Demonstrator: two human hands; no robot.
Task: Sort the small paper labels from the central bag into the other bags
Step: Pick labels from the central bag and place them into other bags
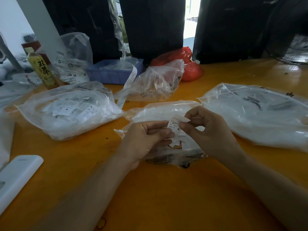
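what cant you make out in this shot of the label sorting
All from the head view:
- Small print on the paper label pinched by the left hand and right hand: too small; only a large M reads.
- Central bag: its contents are mostly hidden behind both hands.
- Right bag: glare and crumpled plastic hide what it holds.
- Blue tray: contents blurred and covered by plastic.

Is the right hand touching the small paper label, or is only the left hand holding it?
Touching. In the head view the right hand pinches the label at its right edge; the left hand pinches its lower left.
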